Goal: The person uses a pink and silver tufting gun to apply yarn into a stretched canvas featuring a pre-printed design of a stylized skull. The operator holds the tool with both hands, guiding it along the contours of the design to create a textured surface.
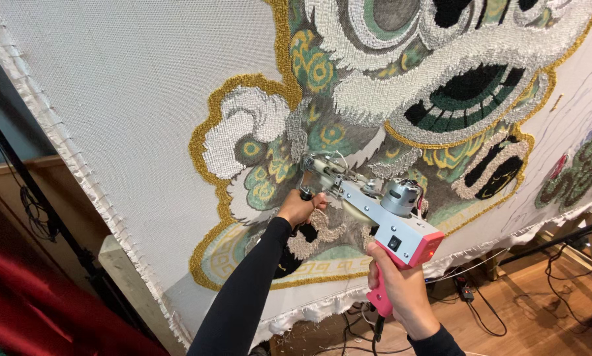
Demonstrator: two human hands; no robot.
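Observation:
A tufting gun (381, 211) with a grey metal body, a pink grip and a silver motor is pressed nose-first against a stretched white backing cloth (124, 86). My right hand (401, 290) is wrapped around the pink grip below the body. My left hand (300, 206), in a black sleeve, grips the front handle near the needle. The needle end touches the tufted design (401, 99), a lion-like figure in white, green, gold and black yarn.
The cloth's frayed lower edge (322, 306) hangs over a wooden frame bar (127, 277). Black cables and a power strip (464, 290) lie on the wooden floor at lower right. A black stand leg (553, 240) crosses there. Red fabric (38, 310) sits at lower left.

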